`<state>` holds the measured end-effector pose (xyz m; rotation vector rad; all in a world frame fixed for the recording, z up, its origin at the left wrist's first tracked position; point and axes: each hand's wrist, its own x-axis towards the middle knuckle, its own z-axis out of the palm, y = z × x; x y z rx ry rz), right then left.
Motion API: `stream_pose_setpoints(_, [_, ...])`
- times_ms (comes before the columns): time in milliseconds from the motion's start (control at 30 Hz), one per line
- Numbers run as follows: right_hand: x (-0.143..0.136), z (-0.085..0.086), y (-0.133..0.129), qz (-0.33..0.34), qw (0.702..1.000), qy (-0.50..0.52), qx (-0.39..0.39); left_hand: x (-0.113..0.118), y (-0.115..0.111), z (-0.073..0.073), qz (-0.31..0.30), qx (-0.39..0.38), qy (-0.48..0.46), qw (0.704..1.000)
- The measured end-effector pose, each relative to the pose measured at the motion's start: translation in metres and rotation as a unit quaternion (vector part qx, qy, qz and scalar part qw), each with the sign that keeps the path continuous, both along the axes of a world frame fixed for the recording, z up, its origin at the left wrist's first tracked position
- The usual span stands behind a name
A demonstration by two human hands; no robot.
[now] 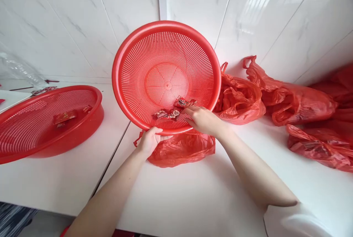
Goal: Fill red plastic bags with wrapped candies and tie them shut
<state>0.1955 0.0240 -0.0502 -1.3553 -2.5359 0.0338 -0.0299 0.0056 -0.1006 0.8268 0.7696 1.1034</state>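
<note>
A round red plastic colander (167, 27) is tilted up on its edge, its inside facing me. My left hand (150, 141) grips its near rim, thumb on the inner side and fingers beneath. My right hand (201, 118) reaches inside over the lower right rim, fingers curled against small red packets. These packets (174, 113), printed with dark and white characters, lie gathered at the low side of the colander. My right fingertips are partly hidden, but they appear closed on a packet. Below the rim, a red plastic bag (179, 150) lies on the white table, its mouth partly covered.
Another red colander (79, 134) with a few red packets (65, 117) stands at left. Red plastic bags (239, 97) (303, 101) (322, 147) crowd the right side. A clear bottle (22, 69) lies back left. A tiled wall (193, 2) closes off the back; a seam (111, 160) crosses the white table.
</note>
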Motion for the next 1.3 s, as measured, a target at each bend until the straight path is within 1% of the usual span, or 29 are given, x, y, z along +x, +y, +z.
stream_pose_setpoints(67, [-0.001, -0.002, -0.001, 0.007, 1.000, 0.004, -0.002, 0.002, -0.001, -0.002, -0.004, 0.011, -0.003, 1.000])
stream_pose_setpoints(167, [-0.004, -0.006, -0.002, 0.033, 0.998, 0.044, 0.003, 0.006, -0.004, -0.004, -0.017, 0.012, -0.003, 1.000])
stream_pose_setpoints(267, [-0.010, -0.013, -0.001, 0.088, 0.991, 0.095, 0.012, 0.012, -0.010, -0.005, -0.048, 0.008, 0.008, 0.999])
stream_pose_setpoints(367, [-0.017, -0.020, -0.001, 0.147, 0.981, 0.127, -0.009, 0.019, -0.019, -0.005, -0.079, 0.011, 0.014, 0.997])
stream_pose_setpoints(433, [-0.021, -0.021, -0.002, 0.149, 0.977, 0.150, -0.033, 0.022, -0.025, -0.004, -0.094, 0.009, 0.018, 0.995])
stream_pose_setpoints(533, [-0.023, -0.020, -0.003, 0.109, 0.964, 0.230, -0.082, 0.023, -0.027, -0.005, -0.099, 0.006, 0.019, 0.995])
stream_pose_setpoints(567, [-0.022, -0.019, -0.002, 0.096, 0.951, 0.274, -0.112, 0.022, -0.026, -0.005, -0.095, 0.007, 0.017, 0.995])
stream_pose_setpoints(600, [-0.021, -0.019, -0.002, 0.090, 0.930, 0.323, -0.152, 0.020, -0.024, -0.006, -0.085, 0.010, 0.016, 0.996])
stream_pose_setpoints(667, [-0.018, -0.019, 0.001, 0.092, 0.870, 0.417, -0.248, 0.017, -0.019, -0.007, -0.055, 0.015, 0.016, 0.998])
stream_pose_setpoints(733, [-0.013, -0.017, 0.003, 0.097, 0.811, 0.475, -0.326, 0.012, -0.012, -0.007, -0.018, 0.015, 0.017, 1.000])
stream_pose_setpoints(767, [-0.010, -0.016, 0.004, 0.091, 0.794, 0.487, -0.351, 0.010, -0.008, -0.007, -0.003, 0.015, 0.016, 1.000])
stream_pose_setpoints(800, [-0.008, -0.013, 0.004, 0.081, 0.787, 0.489, -0.368, 0.007, -0.005, -0.007, 0.008, 0.014, 0.013, 1.000])
stream_pose_setpoints(833, [-0.005, -0.010, 0.003, 0.069, 0.787, 0.479, -0.381, 0.005, -0.002, -0.006, 0.015, 0.012, 0.009, 1.000])
stream_pose_setpoints(900, [0.001, -0.003, 0.000, 0.061, 0.803, 0.431, -0.409, 0.001, 0.004, -0.005, 0.026, 0.009, -0.004, 1.000])
stream_pose_setpoints(967, [0.004, 0.004, -0.006, 0.092, 0.827, 0.354, -0.427, -0.003, 0.010, -0.005, 0.049, 0.012, -0.022, 0.998])
stream_pose_setpoints(1033, [0.003, 0.006, -0.012, 0.141, 0.861, 0.270, -0.407, -0.007, 0.014, -0.005, 0.078, 0.032, -0.035, 0.996])
stream_pose_setpoints(1100, [-0.001, 0.003, -0.015, 0.162, 0.898, 0.196, -0.358, -0.010, 0.017, -0.004, 0.100, 0.056, -0.036, 0.993])
stream_pose_setpoints(1167, [-0.007, -0.003, -0.015, 0.139, 0.935, 0.149, -0.290, -0.011, 0.018, -0.004, 0.106, 0.068, -0.036, 0.991])
stream_pose_setpoints(1233, [-0.012, -0.009, -0.013, 0.103, 0.962, 0.142, -0.208, -0.011, 0.018, -0.004, 0.107, 0.067, -0.038, 0.991])
stream_pose_setpoints(1300, [-0.014, -0.012, -0.010, 0.079, 0.976, 0.167, -0.117, -0.008, 0.016, -0.005, 0.108, 0.063, -0.038, 0.991])
